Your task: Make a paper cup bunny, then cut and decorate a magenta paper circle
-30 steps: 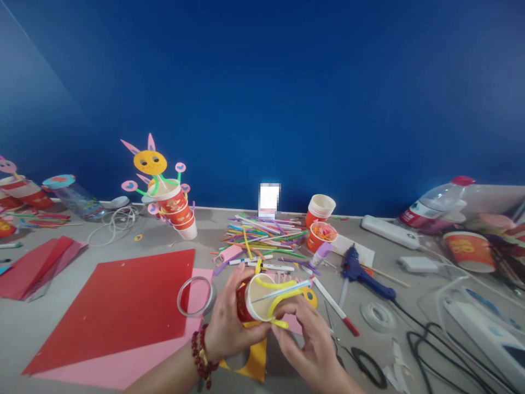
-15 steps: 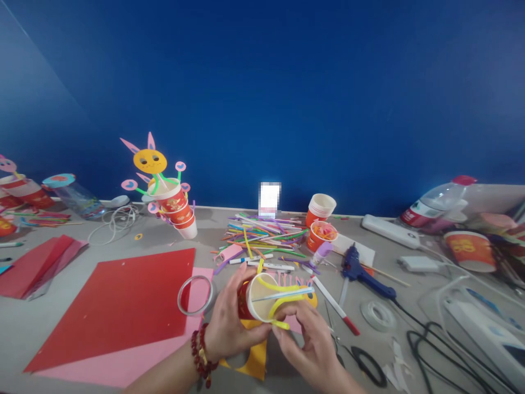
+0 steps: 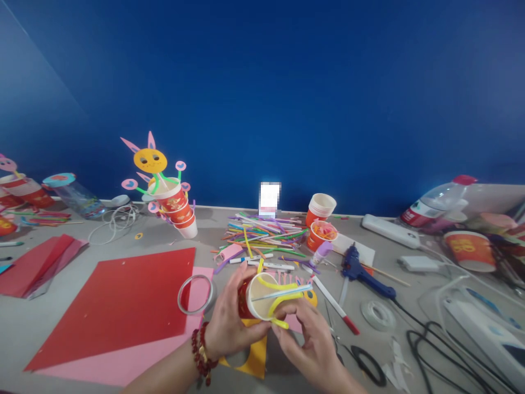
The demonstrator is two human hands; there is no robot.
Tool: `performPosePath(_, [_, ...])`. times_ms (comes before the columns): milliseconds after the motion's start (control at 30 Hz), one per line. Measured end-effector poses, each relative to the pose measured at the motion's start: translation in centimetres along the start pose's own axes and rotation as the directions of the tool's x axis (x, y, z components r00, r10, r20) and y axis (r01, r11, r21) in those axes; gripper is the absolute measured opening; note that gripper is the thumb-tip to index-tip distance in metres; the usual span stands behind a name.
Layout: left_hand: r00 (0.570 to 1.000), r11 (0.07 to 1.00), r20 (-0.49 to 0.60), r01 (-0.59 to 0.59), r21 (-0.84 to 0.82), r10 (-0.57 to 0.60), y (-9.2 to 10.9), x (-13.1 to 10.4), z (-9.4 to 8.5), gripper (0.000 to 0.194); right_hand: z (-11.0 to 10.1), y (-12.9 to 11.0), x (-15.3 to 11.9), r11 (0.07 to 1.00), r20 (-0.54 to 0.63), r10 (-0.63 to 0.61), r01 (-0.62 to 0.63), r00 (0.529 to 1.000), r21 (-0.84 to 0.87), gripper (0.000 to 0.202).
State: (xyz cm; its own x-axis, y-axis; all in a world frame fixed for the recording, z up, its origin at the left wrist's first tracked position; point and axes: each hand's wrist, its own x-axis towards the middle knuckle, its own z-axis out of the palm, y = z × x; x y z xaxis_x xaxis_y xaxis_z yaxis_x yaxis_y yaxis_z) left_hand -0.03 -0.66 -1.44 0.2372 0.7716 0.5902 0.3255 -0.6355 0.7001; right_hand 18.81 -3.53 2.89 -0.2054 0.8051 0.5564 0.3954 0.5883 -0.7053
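Observation:
My left hand (image 3: 229, 314) is wrapped round a red paper cup (image 3: 255, 298), its white mouth tilted towards me and to the right. Yellow pipe cleaners (image 3: 283, 298) bend out over the rim. A pale blue and white straw (image 3: 283, 293) sticks out of the cup between them. With thumb and fingers, my right hand (image 3: 305, 336) pinches a yellow pipe cleaner at the lower right of the rim. Just behind lies a round orange paper face (image 3: 310, 298), partly hidden by the straw and hand. An orange sheet with a round hole (image 3: 256, 361) lies beneath the hands.
Red card (image 3: 123, 306) and a tape roll (image 3: 180, 295) lie left. A stacked-cup figure (image 3: 176, 202) stands behind them. Pipe cleaners (image 3: 266, 232) are heaped ahead, beside cups (image 3: 322, 205). To the right are a blue glue gun (image 3: 369, 276), scissors (image 3: 369, 366), clear tape (image 3: 378, 316) and cables (image 3: 435, 339).
The straw and the yellow pipe cleaners have shifted very slightly left at their free ends. Both hands keep almost the same hold.

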Motion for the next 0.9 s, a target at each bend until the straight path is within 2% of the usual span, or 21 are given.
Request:
performPosePath(300, [0.999,0.999,0.005,-0.035,0.020,0.035,0.1,0.1,-0.2,0.102,-0.1,0.4,-0.4,0.999,0.013,0.028,-0.027,1.000,-0.022,0.013])
performPosePath(567, [1.000,1.000,0.000,0.000,-0.013,0.000,-0.1,0.0,0.0,0.101,-0.1,0.0,0.0,1.000,0.009,0.020,-0.021,1.000,0.013,0.013])
performPosePath(900, [0.997,0.953,0.029,0.072,-0.296,-0.066,1.3,1.8,-0.2,0.099,-0.3,-0.3,0.3,0.983,0.075,0.002,-0.016,0.997,0.185,0.016])
